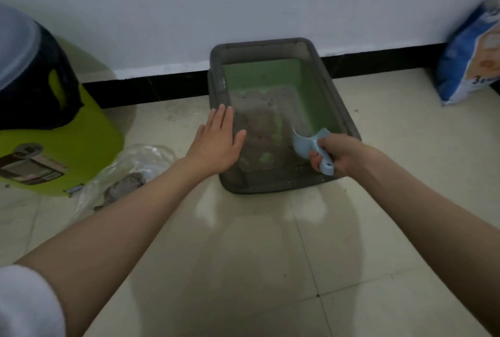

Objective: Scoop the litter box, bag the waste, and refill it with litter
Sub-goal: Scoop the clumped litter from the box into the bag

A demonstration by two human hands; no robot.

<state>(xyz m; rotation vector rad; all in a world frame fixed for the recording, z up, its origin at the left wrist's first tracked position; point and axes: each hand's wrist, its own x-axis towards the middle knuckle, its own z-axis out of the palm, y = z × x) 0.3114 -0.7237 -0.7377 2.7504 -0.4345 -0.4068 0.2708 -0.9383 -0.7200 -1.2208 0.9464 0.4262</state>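
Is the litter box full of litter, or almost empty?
Almost empty. In the litter box, the green bottom shows through a thin, patchy grey litter layer, and the inner walls stand bare.

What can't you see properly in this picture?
- Blue bag, head view: cut off by the right edge and blurred, print unreadable.
- Green bin: cut off by the left edge; label too blurred to read.
- Scoop handle: partly hidden by the right hand.
- Litter box near-left rim: covered by the left hand.
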